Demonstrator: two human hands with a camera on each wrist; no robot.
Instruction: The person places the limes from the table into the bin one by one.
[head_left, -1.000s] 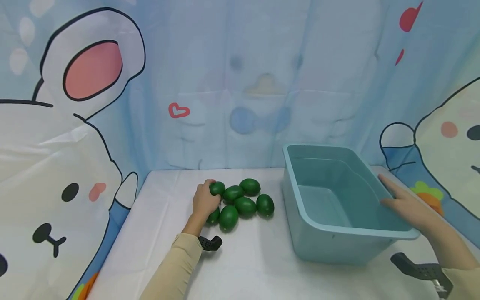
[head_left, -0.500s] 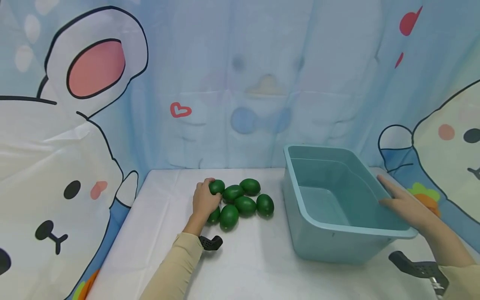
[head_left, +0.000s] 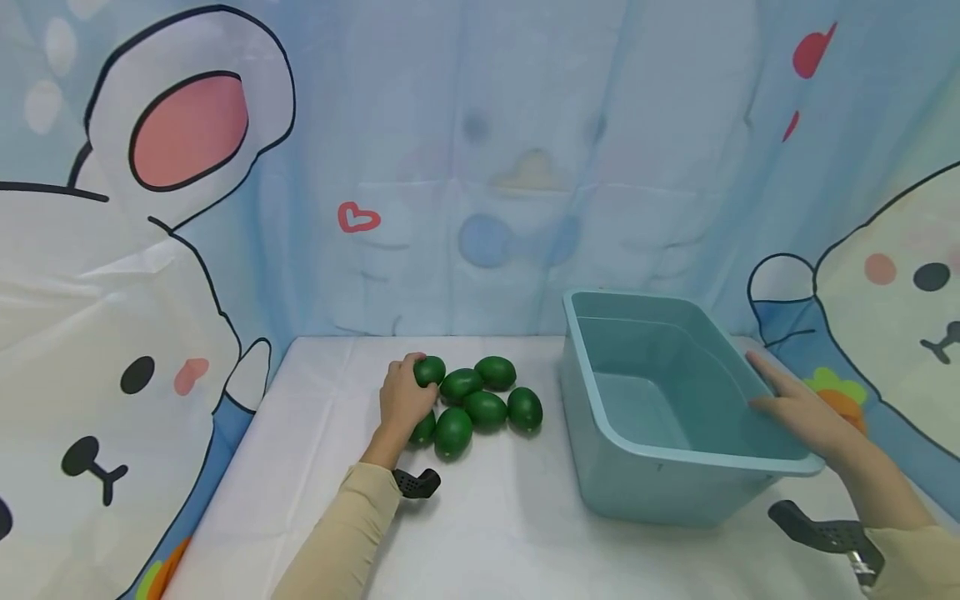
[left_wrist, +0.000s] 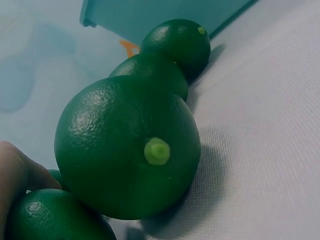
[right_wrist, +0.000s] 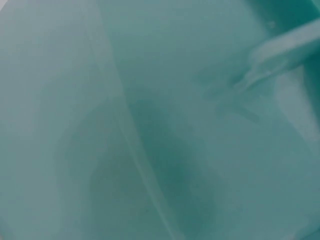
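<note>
Several smooth dark green limes lie bunched on a white-covered table. My left hand [head_left: 405, 402] grips the far-left lime [head_left: 430, 371], thumb on its near side and fingers at its back. Under that hand another lime [head_left: 422, 428] is partly hidden, with a lime [head_left: 453, 432] beside it. In the left wrist view a large lime [left_wrist: 125, 150] with a pale stem nub fills the middle, and my thumb [left_wrist: 22, 170] shows at the left edge. Over at the right, my right hand [head_left: 810, 417] holds the side rim of a pale teal tub [head_left: 652, 492], thumb inside the rim.
Nothing lies inside the tub. The limes farther right [head_left: 525, 409] sit a short gap from its left wall. Behind the table hangs a blue cartoon curtain [head_left: 420, 275]. Black wrist mounts [head_left: 817, 529] stick out below both wrists. The right wrist view shows blurred teal plastic [right_wrist: 165, 125].
The head view has shifted slightly, moving the scene a little to the left. Both hands keep their places, on the lime and on the tub's rim.
</note>
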